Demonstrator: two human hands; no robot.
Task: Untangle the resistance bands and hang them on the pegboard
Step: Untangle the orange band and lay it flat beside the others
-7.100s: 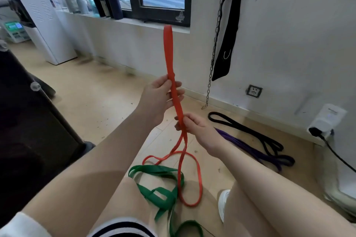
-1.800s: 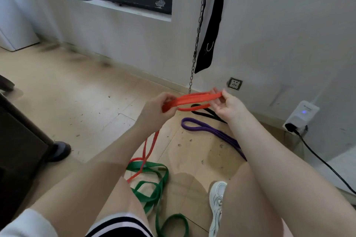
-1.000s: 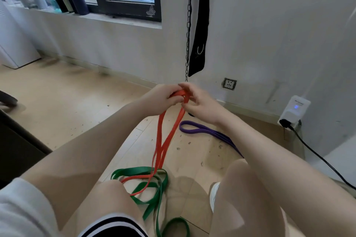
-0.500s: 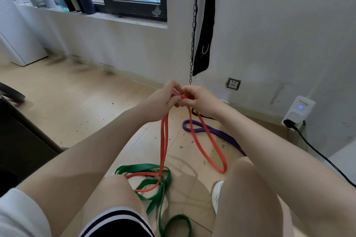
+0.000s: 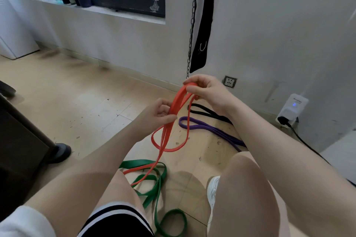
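Looking down from the head view, the orange band (image 5: 174,106) was seen pinched at its top fold by the right hand (image 5: 207,90), while the left hand (image 5: 159,114) gripped its strands lower down. Its loose loops hung to the floor (image 5: 77,106), crossing the green band (image 5: 154,184). The purple band (image 5: 210,128) and black band (image 5: 208,110) lay nearby, by the wall.

I count four resistance bands: one orange (image 5: 174,106), one green (image 5: 154,188), one purple (image 5: 208,128), one black (image 5: 209,112); my two hands.
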